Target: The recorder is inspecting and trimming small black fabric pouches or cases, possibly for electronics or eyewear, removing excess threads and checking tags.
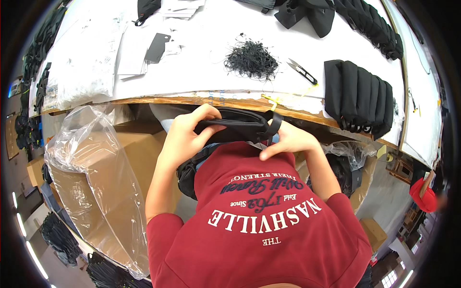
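Observation:
A black fabric pouch is held in front of my body, just off the table's near edge. My left hand pinches its left end, thumb on the near side and fingers over the top. My right hand is at the other end, by a black strap loop; its thumb sticks out and its other fingers are partly hidden behind the pouch and strap. Past the table edge lie a tangled heap of black thread trimmings and thread snips with black handles.
A row of black pouches is packed together at the right of the white table; more lie behind. Paper sheets and a dark tag card are at left. Below, cardboard boxes stand beside clear plastic.

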### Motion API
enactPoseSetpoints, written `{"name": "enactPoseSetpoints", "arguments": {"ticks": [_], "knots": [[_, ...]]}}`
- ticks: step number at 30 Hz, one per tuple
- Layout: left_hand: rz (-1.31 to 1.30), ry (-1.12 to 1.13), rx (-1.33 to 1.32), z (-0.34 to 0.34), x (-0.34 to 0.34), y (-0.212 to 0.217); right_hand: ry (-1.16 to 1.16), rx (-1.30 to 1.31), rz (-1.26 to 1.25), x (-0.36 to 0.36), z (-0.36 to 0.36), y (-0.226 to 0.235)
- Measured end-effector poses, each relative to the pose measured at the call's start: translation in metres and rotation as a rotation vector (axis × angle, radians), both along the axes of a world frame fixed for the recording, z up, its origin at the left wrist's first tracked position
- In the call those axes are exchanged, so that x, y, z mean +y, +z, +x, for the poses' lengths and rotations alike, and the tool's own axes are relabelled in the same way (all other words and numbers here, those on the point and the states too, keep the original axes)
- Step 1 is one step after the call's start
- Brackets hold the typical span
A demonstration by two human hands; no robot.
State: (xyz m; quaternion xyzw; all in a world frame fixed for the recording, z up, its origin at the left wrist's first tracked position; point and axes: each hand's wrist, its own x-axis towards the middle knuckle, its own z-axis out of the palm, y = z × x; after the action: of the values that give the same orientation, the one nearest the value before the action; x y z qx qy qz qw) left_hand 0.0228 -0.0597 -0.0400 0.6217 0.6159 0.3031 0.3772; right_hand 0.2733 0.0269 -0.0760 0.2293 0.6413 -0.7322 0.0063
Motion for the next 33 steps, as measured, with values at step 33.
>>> {"name": "enactPoseSetpoints", "arguments": {"ticks": [33], "knots": [[-0.592,-0.152,-0.353,-0.032,-0.030,-0.023,-0.531,0.868,-0.774,0.042,0.015,-0.044]]}}
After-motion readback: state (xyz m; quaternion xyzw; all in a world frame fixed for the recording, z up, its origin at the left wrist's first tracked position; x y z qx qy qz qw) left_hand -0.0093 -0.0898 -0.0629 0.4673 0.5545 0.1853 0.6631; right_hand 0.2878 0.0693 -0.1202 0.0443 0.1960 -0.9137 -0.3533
